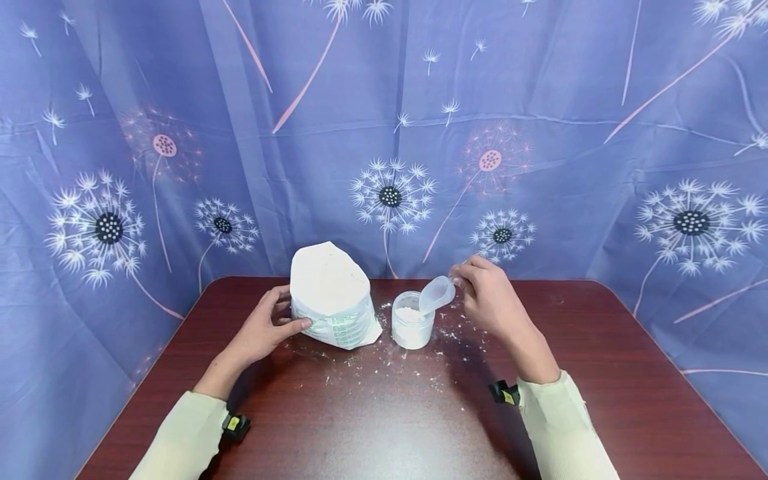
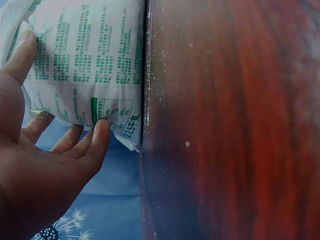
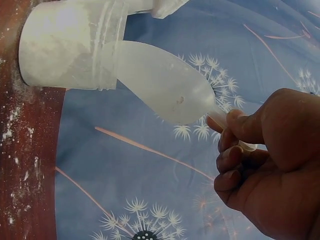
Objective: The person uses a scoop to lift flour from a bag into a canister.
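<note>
A white bag (image 1: pixel 336 323) printed in green, with an opened top, stands on the table. My left hand (image 1: pixel 270 327) holds it by the side, thumb on the front and fingers round the edge; the same hand (image 2: pixel 55 145) shows the bag (image 2: pixel 85 55) close up. To the bag's right is a clear jar (image 1: pixel 413 332) with white powder inside. A translucent plastic scoop (image 1: pixel 438 292) tilts down into the jar's mouth, its tip inside the rim. My right hand (image 1: pixel 489 297) pinches the scoop's handle. In the right wrist view the scoop (image 3: pixel 160 82) has little powder on it.
Spilled white powder (image 1: pixel 441 337) dusts the dark red wooden table (image 1: pixel 384 427) around the jar and bag. A blue curtain (image 1: pixel 300 167) with dandelion prints hangs right behind the table's back edge and along its sides.
</note>
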`<state>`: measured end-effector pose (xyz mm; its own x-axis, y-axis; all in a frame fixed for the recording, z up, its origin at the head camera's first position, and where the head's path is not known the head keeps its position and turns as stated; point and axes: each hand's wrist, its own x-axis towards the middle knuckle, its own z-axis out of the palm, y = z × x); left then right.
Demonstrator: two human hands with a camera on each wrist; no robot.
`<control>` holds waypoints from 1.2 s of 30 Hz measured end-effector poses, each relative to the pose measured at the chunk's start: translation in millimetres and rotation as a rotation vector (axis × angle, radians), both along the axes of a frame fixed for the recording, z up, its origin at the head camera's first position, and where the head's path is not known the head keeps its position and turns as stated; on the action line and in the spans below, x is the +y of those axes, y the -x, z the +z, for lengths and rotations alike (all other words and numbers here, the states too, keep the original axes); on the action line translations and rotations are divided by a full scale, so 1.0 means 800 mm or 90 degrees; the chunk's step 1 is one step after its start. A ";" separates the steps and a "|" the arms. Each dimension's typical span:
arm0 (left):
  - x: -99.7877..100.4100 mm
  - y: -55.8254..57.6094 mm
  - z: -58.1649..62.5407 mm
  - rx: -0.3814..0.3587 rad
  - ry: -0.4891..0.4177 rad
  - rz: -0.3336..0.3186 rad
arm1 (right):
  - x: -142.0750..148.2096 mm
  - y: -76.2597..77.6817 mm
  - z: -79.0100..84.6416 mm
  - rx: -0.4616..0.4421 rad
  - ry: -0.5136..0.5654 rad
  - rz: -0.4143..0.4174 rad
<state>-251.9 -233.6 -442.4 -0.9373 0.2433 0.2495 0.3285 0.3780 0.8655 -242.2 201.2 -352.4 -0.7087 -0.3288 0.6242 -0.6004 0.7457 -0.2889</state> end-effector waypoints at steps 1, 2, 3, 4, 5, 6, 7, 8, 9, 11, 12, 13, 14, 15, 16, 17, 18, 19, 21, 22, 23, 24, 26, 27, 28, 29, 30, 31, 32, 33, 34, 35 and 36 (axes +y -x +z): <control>0.000 0.000 0.000 0.000 0.001 0.000 | 0.001 0.000 0.000 0.003 0.000 0.000; 0.000 0.000 0.000 -0.001 0.002 0.000 | 0.002 0.000 0.001 0.004 0.000 0.000; 0.000 -0.001 0.000 -0.001 0.002 0.000 | 0.002 -0.001 0.002 0.004 0.001 -0.001; 0.000 -0.001 0.000 -0.001 0.003 0.001 | 0.003 -0.001 0.003 0.002 0.003 -0.001; 0.000 -0.001 0.000 -0.002 0.003 0.001 | 0.003 -0.002 0.004 -0.001 0.003 -0.003; 0.000 -0.001 0.001 -0.002 0.004 0.003 | 0.004 -0.002 0.005 -0.003 0.003 -0.004; 0.000 -0.001 0.000 -0.004 0.003 0.003 | 0.005 -0.003 0.006 -0.007 0.004 -0.005; 0.000 -0.002 0.000 -0.005 0.002 0.003 | 0.005 -0.003 0.007 -0.010 0.006 -0.007; 0.000 -0.002 0.000 -0.006 0.002 0.003 | 0.005 -0.004 0.008 -0.013 0.007 -0.010; 0.000 -0.002 0.000 -0.007 -0.001 0.001 | 0.007 -0.006 0.009 -0.016 0.010 -0.017; 0.000 -0.002 0.000 -0.007 -0.002 0.000 | 0.007 -0.006 0.010 -0.016 0.012 -0.020; 0.000 -0.002 0.000 -0.007 -0.004 -0.001 | 0.007 -0.007 0.011 -0.017 0.014 -0.024; 0.000 -0.001 0.000 -0.006 -0.005 -0.002 | 0.007 -0.008 0.012 -0.017 0.016 -0.027; 0.000 -0.001 0.000 -0.006 -0.005 -0.002 | 0.008 -0.008 0.013 -0.018 0.018 -0.030; 0.001 -0.001 0.000 -0.006 -0.004 -0.003 | 0.008 -0.009 0.013 -0.019 0.020 -0.031; 0.001 -0.001 0.000 -0.005 -0.004 -0.003 | 0.008 -0.009 0.014 -0.019 0.022 -0.032; 0.001 -0.001 0.000 -0.005 -0.003 -0.003 | 0.008 -0.009 0.015 -0.019 0.024 -0.033; 0.001 -0.001 0.000 -0.005 -0.003 -0.003 | 0.008 -0.010 0.015 -0.020 0.025 -0.033; 0.001 -0.001 0.000 -0.005 -0.003 -0.003 | 0.008 -0.011 0.016 -0.021 0.028 -0.033; 0.001 -0.001 0.000 -0.005 -0.004 -0.003 | 0.008 -0.011 0.017 -0.022 0.029 -0.033; 0.001 -0.001 -0.001 -0.004 -0.003 -0.003 | 0.007 -0.012 0.017 -0.023 0.030 -0.034; 0.001 -0.001 -0.001 -0.004 -0.003 -0.002 | 0.007 -0.012 0.018 -0.022 0.031 -0.034; 0.001 -0.001 -0.001 -0.002 -0.004 -0.002 | 0.006 -0.013 0.019 -0.017 0.033 -0.034; 0.001 -0.001 -0.001 -0.001 -0.004 -0.002 | 0.005 -0.013 0.019 -0.013 0.035 -0.033; 0.001 -0.001 -0.001 -0.001 -0.004 -0.002 | 0.004 -0.014 0.020 -0.007 0.037 -0.033; 0.001 -0.001 -0.001 -0.001 -0.004 -0.002 | 0.004 -0.014 0.020 -0.001 0.039 -0.033; 0.000 -0.001 -0.001 -0.001 -0.004 -0.001 | 0.003 -0.014 0.021 0.006 0.043 -0.032; 0.000 -0.001 -0.001 -0.001 -0.004 -0.001 | 0.002 -0.015 0.021 0.012 0.046 -0.032; 0.000 -0.001 -0.001 -0.001 -0.004 -0.001 | 0.002 -0.015 0.022 0.017 0.049 -0.032; 0.000 -0.001 -0.001 -0.002 -0.004 -0.001 | 0.001 -0.015 0.022 0.022 0.053 -0.032; 0.001 -0.001 -0.001 -0.002 -0.003 0.000 | 0.000 -0.015 0.023 0.027 0.057 -0.032; 0.001 -0.002 0.000 -0.002 -0.002 0.000 | -0.001 -0.016 0.023 0.030 0.061 -0.030; 0.001 -0.002 0.000 -0.002 -0.001 0.000 | -0.001 -0.016 0.024 0.033 0.067 -0.028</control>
<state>-250.7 -233.1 -442.2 -0.9382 0.2428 0.2466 0.3254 0.3763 0.8675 -229.7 200.1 -333.5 -0.6867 -0.2290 0.6899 -0.5837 0.7393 -0.3357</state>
